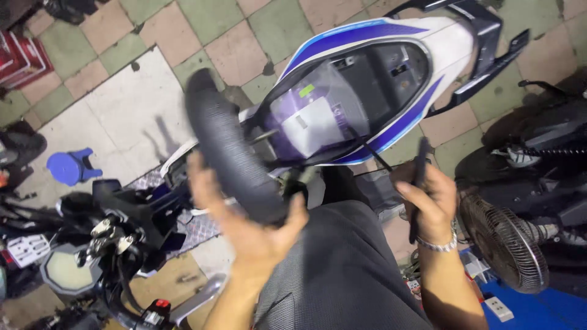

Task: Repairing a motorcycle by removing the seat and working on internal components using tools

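My left hand [247, 223] holds up a black curved seat-like part [229, 146] with a textured surface, gripping its lower end. My right hand [428, 198], with a silver bracelet on the wrist, is closed around a thin dark tool [418, 177] held upright. Ahead lies a white, blue and purple motorcycle body [379, 36] with its seat off, showing the open under-seat compartment [348, 98]. A thin black rod [370, 146] crosses its near edge. My grey trouser leg [342, 269] fills the lower middle.
The motorcycle's handlebar and round gauge [67, 269] sit at lower left. A blue plastic stool [71, 166] stands on the tiled floor. A floor fan [504, 244] and a dark motorcycle [538, 153] are at right. Red crates [18, 58] are at upper left.
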